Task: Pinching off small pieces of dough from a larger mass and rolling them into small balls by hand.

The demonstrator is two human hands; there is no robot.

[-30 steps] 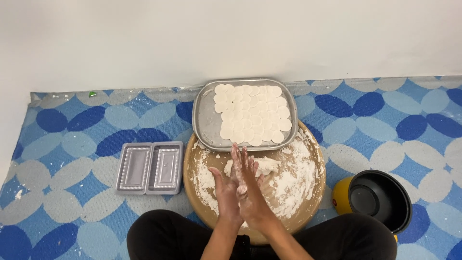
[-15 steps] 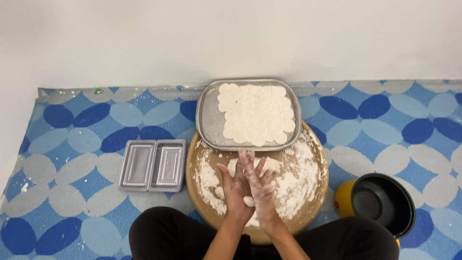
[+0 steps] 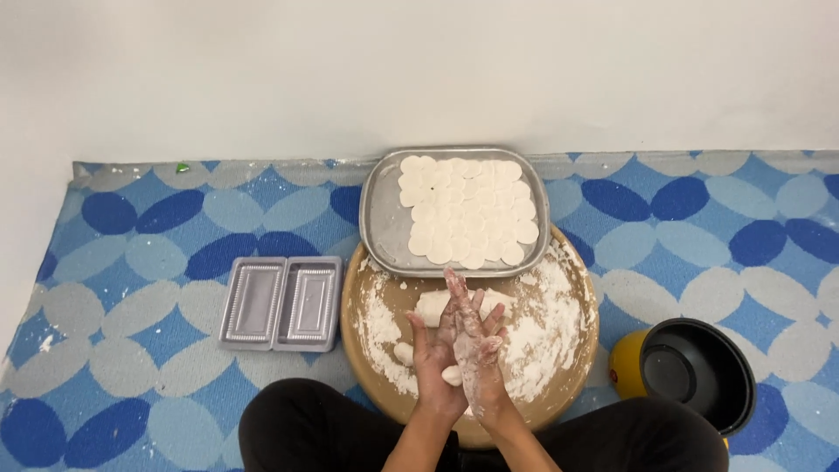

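Right now my two hands are pressed together palm to palm over the round wooden board [image 3: 559,385], forearms coming up from between my knees. My left hand [image 3: 434,354] lies underneath with its fingers stretched forward and slightly spread; my right hand [image 3: 476,345] sits on top, tilted across it, fingers long and pointing toward the metal tray [image 3: 377,218]. Both are dusted white with flour. A small lump of dough [image 3: 452,376] peeks out between my palms near the heel of the right hand, so the hands are flat and clasping it rather than curled into fists.

Just beyond my fingertips a thick log of dough [image 3: 430,306] lies on the board, partly hidden by my hands, and a smaller piece of dough [image 3: 403,353] rests on the board just beside my left hand. Loose flour [image 3: 551,323] is scattered over the board. The tray overlaps the far edge of the board and holds many flat round dough discs [image 3: 468,210], packed edge to edge. On the patterned blue floor mat [image 3: 157,253], a clear plastic two-part container [image 3: 281,303] sits to my left, and a yellow pot with a black inside [image 3: 690,371] stands to my right.
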